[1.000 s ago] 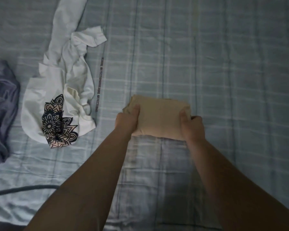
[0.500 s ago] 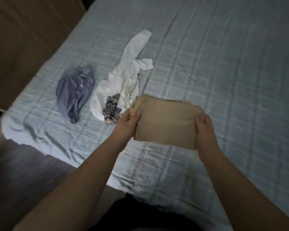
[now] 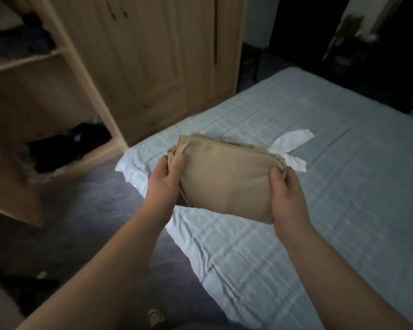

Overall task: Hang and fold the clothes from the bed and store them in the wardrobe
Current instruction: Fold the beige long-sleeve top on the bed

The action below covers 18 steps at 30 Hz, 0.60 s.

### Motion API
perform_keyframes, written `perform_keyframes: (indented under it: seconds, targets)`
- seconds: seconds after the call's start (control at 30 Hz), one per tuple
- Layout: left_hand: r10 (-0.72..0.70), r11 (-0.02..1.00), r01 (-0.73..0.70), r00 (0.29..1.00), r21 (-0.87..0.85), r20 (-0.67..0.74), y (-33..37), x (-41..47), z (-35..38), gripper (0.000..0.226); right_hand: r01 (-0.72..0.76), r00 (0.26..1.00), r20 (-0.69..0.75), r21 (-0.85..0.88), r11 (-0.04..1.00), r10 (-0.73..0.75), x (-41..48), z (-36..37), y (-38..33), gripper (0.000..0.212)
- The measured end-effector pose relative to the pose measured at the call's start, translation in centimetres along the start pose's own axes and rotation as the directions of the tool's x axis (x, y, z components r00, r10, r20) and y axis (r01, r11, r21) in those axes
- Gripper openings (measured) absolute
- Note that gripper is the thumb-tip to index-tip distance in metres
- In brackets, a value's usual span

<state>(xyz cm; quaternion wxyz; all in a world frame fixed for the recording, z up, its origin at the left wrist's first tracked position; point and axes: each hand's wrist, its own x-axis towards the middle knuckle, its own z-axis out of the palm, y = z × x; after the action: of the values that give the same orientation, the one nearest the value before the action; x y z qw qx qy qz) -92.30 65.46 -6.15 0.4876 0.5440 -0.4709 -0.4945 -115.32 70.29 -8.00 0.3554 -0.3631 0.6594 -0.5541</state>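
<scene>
A tan garment (image 3: 227,177), folded into a thick, soft rectangle with layered edges showing at its ends, is held in the air above the near corner of the bed (image 3: 343,186), gripped at one short end by the left hand (image 3: 165,184) and at the other by the right hand (image 3: 289,198), thumbs on top. A white garment (image 3: 293,141) lies crumpled on the pale blue checked bedcover just behind it, partly hidden. The light wooden wardrobe (image 3: 141,55) stands beyond the bed's corner, its right doors closed and its left section open, with dark clothes (image 3: 67,148) heaped in a lower compartment.
</scene>
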Motion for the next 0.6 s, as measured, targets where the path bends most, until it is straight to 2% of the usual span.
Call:
perform_keyframes:
  seconds: [0.1,0.2,0.23,0.37,0.43,0.53,0.6]
  targets:
    - [0.036,0.999,-0.04,0.991,-0.026,-0.133,1.3,1.4,-9.5,0.034,0.101,0.991,0.086,-0.021,0.995,-0.099,-1.2,9.3,-2.7,0.032]
    - [0.098,0.994,-0.108,0.959,-0.025,-0.266,2.2,2.6,-19.3,0.029,0.183,0.97,0.175,-0.055,0.982,-0.171,-2.9,19.1,-4.9,0.062]
    - [0.114,0.992,-0.125,0.943,-0.013,-0.313,2.4,3.0,-22.4,0.027,0.213,0.959,0.203,-0.053,0.976,-0.198,-3.5,22.3,-5.6,0.066]
    - [0.14,0.989,-0.148,0.861,0.023,-0.489,2.1,3.7,-33.7,0.028,0.329,0.895,0.323,-0.01,0.944,-0.308,-5.9,34.1,-8.8,0.034]
    - [0.161,0.986,-0.152,0.808,0.064,-0.567,2.1,4.0,-38.0,0.036,0.347,0.874,0.362,0.004,0.938,-0.325,-6.9,38.9,-10.2,0.019]
    - [0.212,0.977,-0.14,0.742,0.162,-0.636,2.1,4.9,-43.1,0.05,0.337,0.853,0.419,0.017,0.941,-0.313,-7.5,44.8,-11.8,0.013]
    - [0.211,0.977,-0.13,0.73,0.171,-0.651,2.1,6.0,-45.7,0.048,0.336,0.836,0.454,0.022,0.942,-0.309,-7.3,48.2,-12.3,0.013]
